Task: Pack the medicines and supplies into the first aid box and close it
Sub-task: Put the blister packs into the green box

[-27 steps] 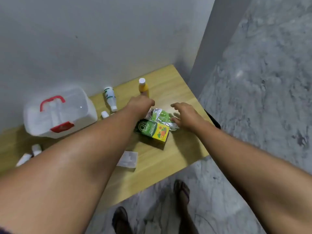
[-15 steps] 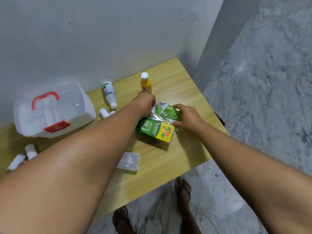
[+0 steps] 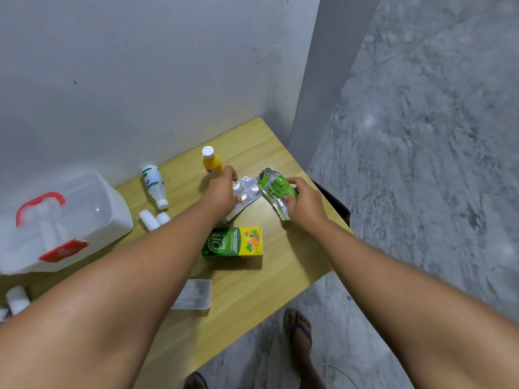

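My right hand (image 3: 304, 204) grips green foil blister strips (image 3: 276, 189) lifted above the wooden table (image 3: 280, 279). My left hand (image 3: 222, 192) holds silver blister strips (image 3: 247, 190) beside them. Below both hands lies a green and yellow medicine carton (image 3: 233, 242). The white first aid box (image 3: 84, 209), shut, with a red handle and red latch, stands at the left. A yellow bottle (image 3: 211, 162) stands behind my left hand. A white bottle (image 3: 154, 183) lies on its side. Two small white rolls (image 3: 153, 219) rest near it.
A clear flat packet (image 3: 195, 294) lies near the table's front edge. More white rolls (image 3: 16, 300) sit at the far left. A grey wall runs behind the table. Marble floor, a dark chair edge (image 3: 334, 200) and sandalled feet (image 3: 300, 329) are to the right and below.
Both hands closed on the blister strips and lifted them off the carton, pulling the silver and green strips apart. The camera view shifted slightly.
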